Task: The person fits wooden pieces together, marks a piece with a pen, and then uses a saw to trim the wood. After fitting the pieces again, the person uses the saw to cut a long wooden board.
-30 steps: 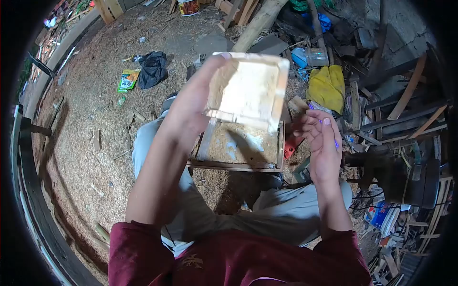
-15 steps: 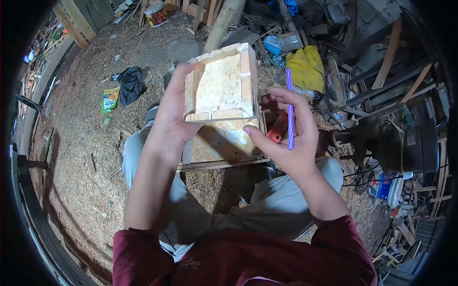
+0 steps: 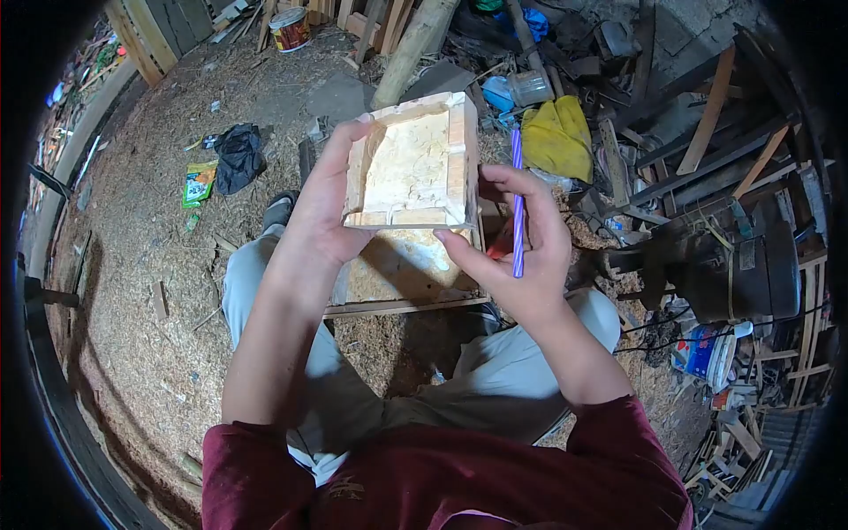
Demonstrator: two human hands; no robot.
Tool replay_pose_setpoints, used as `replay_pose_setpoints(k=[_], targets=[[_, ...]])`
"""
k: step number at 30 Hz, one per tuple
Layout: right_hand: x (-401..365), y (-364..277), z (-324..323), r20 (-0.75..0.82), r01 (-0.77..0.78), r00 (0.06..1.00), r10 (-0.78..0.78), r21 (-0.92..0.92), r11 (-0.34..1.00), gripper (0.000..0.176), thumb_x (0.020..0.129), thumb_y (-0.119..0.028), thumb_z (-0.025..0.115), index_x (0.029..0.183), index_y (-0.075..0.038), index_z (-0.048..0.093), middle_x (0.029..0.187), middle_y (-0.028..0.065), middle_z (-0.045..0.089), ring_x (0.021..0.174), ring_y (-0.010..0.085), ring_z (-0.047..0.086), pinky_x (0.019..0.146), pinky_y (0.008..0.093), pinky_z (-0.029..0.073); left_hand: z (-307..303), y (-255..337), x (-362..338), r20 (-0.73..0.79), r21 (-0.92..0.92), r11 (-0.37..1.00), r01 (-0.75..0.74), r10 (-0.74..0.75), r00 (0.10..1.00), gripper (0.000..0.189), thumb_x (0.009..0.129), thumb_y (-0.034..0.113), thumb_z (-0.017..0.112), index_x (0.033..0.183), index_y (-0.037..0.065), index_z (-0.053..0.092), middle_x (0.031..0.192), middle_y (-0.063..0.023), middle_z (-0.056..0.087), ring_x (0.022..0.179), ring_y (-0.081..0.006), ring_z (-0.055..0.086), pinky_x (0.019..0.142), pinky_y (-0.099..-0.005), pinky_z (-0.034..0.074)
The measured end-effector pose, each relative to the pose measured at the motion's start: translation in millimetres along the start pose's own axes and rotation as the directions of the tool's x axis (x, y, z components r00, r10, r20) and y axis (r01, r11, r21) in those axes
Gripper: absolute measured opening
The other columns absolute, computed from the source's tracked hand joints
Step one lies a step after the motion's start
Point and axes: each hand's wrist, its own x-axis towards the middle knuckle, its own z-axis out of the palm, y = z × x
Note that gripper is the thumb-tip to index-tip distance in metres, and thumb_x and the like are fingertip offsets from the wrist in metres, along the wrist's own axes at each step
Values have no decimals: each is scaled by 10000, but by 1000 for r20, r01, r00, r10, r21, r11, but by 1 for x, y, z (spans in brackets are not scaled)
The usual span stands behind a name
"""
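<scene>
A square wooden box with a raised rim and a rough pale recess is tilted up in front of me. My left hand grips its left side, thumb on the upper left corner. My right hand is at the box's lower right side, fingers curled behind the edge and thumb near the bottom corner. A purple striped stick stands upright against the right hand, held between its fingers and thumb base. Beneath the box lies a wooden board across my knees. A red object is partly hidden behind the right hand.
Sawdust covers the ground. A black bag and green packet lie to the left. Beyond the box are a wooden pole and yellow cloth. Dark machinery and scrap wood crowd the right.
My right hand has moved left, closer to the box's lower right corner, carrying the purple stick. The red object is now more covered. The box has shifted slightly down.
</scene>
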Motion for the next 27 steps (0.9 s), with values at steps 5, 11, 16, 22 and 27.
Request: replay_pose_setpoints(k=[5,11,16,22,27], targets=[[-1,0,1,15,8,1000,-7,-19,1000,683,744,-26,894,1323,27,535,1230,93,611,1118,165,613,1007,318,493,2,3,-4,-11,12,1000,5,-5,1000,578,1009,450,528,1415,38,540,1327,-143,668,1162,-266,688,1039,-431,538],[-2,-3,1,24,0,1000,-1,20,1000,687,741,-19,893,1325,26,532,1235,94,611,1123,159,604,1005,306,486,-2,4,-2,2,38,999,-9,9,1000,595,1009,466,527,1419,36,535,1316,-145,673,1144,-263,697,1008,-421,562],[-3,-3,1,26,-12,1000,10,78,997,699,737,-6,889,1333,25,524,1235,93,611,1130,158,598,1009,305,482,4,5,-5,-21,74,997,-15,17,1000,601,1008,472,528,1418,31,534,1314,-146,673,1143,-261,698,1006,-420,563],[-4,1,1,37,-32,999,28,106,994,695,747,9,879,1333,25,506,1229,107,623,1098,150,628,976,291,513,9,4,-9,-2,33,999,-30,30,1000,521,1024,415,527,1345,10,596,1258,-126,707,1111,-227,710,974,-373,569],[-4,0,2,54,-73,996,64,192,979,702,763,28,860,1353,28,479,1227,122,635,1107,160,652,961,295,538,8,5,-8,-10,47,998,-30,31,999,531,1029,429,517,1353,15,594,1274,-122,699,1128,-225,702,991,-370,557]])
